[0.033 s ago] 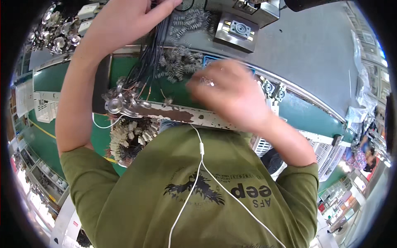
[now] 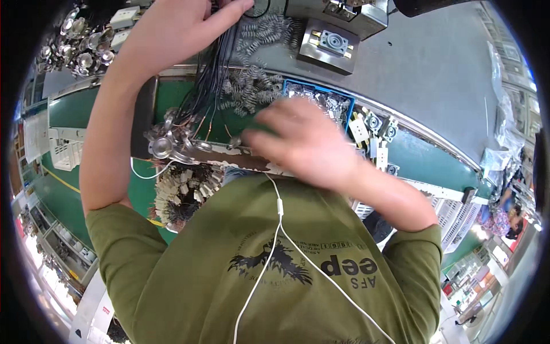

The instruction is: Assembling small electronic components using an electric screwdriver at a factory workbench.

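My left hand (image 2: 189, 23) is at the top edge, its thumb pointing right; the other fingertips are cut off, so its grip is hidden. Beneath it runs a bundle of black wires (image 2: 207, 86), with bare copper ends near a cluster of round metal caps (image 2: 166, 143). My right hand (image 2: 301, 140), smeared by motion, hovers over the bench's front edge, right of the wire ends; whether it holds anything is unclear. Beyond it lies a blue-rimmed tray (image 2: 350, 112) of small shiny parts. Coil springs (image 2: 249, 89) are heaped between the wires and tray.
A square part with a round centre sits on a metal block fixture (image 2: 326, 54). White and grey square housings (image 2: 372, 132) lie right of the tray. More metal caps (image 2: 80, 46) are piled at far left. White connectors (image 2: 180, 192) hang in a bunch below the bench edge.
My right hand has moved left and toward me, from over the blue tray to near the wire ends, uncovering the tray. My left hand has barely shifted.
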The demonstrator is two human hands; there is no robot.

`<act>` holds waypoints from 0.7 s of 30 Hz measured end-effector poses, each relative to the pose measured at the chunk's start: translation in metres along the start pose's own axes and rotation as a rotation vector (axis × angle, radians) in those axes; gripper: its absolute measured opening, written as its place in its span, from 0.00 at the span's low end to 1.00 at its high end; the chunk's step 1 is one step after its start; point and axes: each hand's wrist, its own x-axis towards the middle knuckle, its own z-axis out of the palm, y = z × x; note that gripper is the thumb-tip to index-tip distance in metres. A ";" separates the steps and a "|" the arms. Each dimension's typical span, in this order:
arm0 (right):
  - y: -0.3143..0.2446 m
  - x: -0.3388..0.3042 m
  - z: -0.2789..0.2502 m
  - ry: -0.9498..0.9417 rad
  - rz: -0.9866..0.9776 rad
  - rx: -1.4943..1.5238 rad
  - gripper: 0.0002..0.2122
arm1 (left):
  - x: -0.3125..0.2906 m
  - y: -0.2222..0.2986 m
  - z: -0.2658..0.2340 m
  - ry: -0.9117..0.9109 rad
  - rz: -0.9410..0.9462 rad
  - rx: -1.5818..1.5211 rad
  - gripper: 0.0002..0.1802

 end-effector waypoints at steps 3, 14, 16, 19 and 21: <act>-0.019 0.015 0.035 -0.098 -0.046 0.015 0.13 | 0.001 0.004 -0.001 -0.021 0.088 -0.021 0.11; -0.019 0.018 0.045 -0.149 -0.029 0.046 0.10 | 0.002 -0.031 -0.001 0.008 0.187 0.100 0.14; -0.019 0.016 0.029 -0.115 -0.044 0.019 0.10 | 0.005 -0.030 -0.003 0.027 0.244 0.096 0.14; -0.018 0.009 -0.032 0.120 0.106 0.245 0.15 | 0.005 -0.033 0.001 0.048 0.333 0.148 0.13; -0.002 0.005 -0.070 0.193 0.219 0.162 0.14 | 0.005 -0.026 0.009 0.060 0.354 0.169 0.12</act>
